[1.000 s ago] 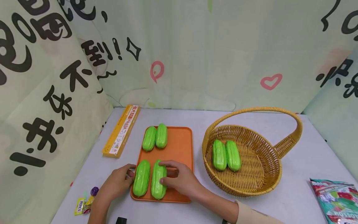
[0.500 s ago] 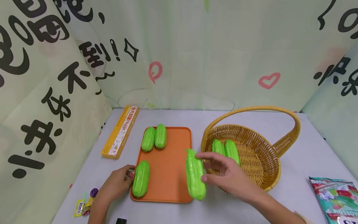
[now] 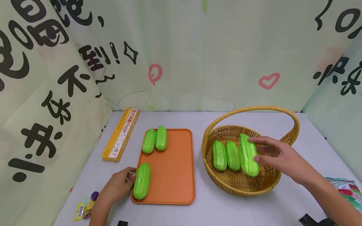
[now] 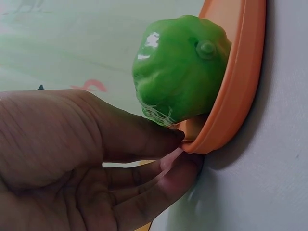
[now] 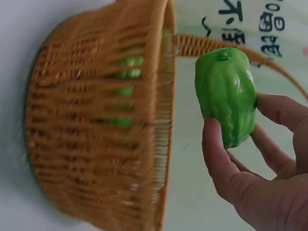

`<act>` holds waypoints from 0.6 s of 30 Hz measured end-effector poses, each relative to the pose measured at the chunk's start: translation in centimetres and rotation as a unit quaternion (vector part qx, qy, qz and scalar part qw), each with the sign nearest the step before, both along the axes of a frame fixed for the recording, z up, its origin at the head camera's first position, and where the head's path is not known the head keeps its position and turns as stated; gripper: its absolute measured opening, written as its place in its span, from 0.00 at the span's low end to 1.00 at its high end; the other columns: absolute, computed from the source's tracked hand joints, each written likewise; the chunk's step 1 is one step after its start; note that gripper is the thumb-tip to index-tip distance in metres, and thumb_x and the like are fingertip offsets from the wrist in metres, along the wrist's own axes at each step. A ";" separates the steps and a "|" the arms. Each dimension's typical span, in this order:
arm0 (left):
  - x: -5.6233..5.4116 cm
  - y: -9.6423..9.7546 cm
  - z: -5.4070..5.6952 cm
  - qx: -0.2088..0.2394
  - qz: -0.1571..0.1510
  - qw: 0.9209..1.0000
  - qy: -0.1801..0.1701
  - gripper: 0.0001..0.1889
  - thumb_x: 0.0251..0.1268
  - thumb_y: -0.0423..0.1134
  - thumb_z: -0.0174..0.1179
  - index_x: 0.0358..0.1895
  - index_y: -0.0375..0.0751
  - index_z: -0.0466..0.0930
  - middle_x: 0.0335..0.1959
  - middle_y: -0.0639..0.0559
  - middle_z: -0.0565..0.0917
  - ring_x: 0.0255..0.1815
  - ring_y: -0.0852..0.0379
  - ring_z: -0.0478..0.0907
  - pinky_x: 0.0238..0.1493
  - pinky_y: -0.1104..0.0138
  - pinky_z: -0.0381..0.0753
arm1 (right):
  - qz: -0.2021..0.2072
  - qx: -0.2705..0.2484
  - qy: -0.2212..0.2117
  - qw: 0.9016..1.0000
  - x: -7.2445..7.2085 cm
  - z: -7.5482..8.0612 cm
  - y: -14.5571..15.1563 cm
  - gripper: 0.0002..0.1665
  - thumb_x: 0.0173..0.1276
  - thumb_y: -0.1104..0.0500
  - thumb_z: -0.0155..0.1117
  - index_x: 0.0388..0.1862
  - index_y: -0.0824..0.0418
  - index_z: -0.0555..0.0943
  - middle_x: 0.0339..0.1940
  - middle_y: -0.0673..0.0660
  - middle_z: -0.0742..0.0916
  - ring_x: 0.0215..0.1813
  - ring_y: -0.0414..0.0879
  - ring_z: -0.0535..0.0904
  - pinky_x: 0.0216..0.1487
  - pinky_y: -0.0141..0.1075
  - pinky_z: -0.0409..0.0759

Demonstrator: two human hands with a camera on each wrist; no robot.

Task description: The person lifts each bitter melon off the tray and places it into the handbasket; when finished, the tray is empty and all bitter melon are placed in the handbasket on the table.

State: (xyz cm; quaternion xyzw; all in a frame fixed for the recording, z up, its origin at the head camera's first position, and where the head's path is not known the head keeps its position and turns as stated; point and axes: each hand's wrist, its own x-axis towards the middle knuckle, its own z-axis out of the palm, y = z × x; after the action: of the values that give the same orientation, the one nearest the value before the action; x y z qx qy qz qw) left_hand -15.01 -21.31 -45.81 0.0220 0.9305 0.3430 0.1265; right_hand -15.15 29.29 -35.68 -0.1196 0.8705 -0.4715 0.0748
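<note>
My right hand pinches a shiny, ridged green cucumber between thumb and fingers. It is held over the wicker basket; the right wrist view shows the held cucumber above the rim, clear of the basket wall. Two similar cucumbers lie side by side inside, at the left. At the orange tray, my left hand pinches the front left rim, thumb on top and fingers below. One cucumber lies beside that hand, and two more at the tray's back left.
A yellow pasta box lies behind and left of the tray. Small wrapped candies sit by the left forearm. At the right edge is a colourful bag, partly covered by the right forearm. The basket's tall handle arches over its back.
My right hand has lifted the cucumber off the front of the tray and carried it right, over the basket. The left hand has stayed at the tray's rim.
</note>
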 end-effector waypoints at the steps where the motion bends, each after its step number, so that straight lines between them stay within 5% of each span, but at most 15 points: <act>1: 0.0 0.0 -0.1 0.000 0.000 1.000 0.001 0.21 0.60 0.26 0.60 0.59 0.31 0.76 0.35 0.51 0.80 0.35 0.56 0.76 0.39 0.58 0.77 | -0.005 0.015 0.002 1.000 -0.3 -0.3 0.4 0.30 0.70 0.53 0.67 0.70 0.52 0.72 0.70 0.57 0.71 0.59 0.43 0.77 0.44 0.39 0.82; 7: 0.0 0.0 -0.4 -0.003 0.000 1.000 0.004 0.21 0.59 0.26 0.61 0.58 0.31 0.77 0.34 0.51 0.80 0.34 0.56 0.76 0.38 0.58 0.77 | -0.019 0.073 0.004 0.997 -1.7 -1.9 1.7 0.32 0.69 0.51 0.67 0.70 0.55 0.72 0.71 0.63 0.70 0.60 0.64 0.75 0.39 0.38 0.83; 18: -0.3 -0.1 -0.6 -0.004 0.001 1.000 0.004 0.21 0.60 0.27 0.60 0.59 0.32 0.77 0.35 0.52 0.80 0.35 0.57 0.76 0.38 0.58 0.77 | -0.027 0.100 -0.019 0.994 -3.3 -3.7 1.6 0.32 0.68 0.53 0.68 0.69 0.57 0.73 0.66 0.68 0.74 0.57 0.62 0.79 0.38 0.40 0.82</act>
State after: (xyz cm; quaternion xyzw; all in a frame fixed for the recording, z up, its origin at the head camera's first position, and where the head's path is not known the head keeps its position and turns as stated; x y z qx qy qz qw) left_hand -15.28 -21.45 -46.37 0.0215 0.9323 0.3397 0.1226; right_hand -18.44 30.87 -39.42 -0.0791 0.9147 -0.3857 0.0905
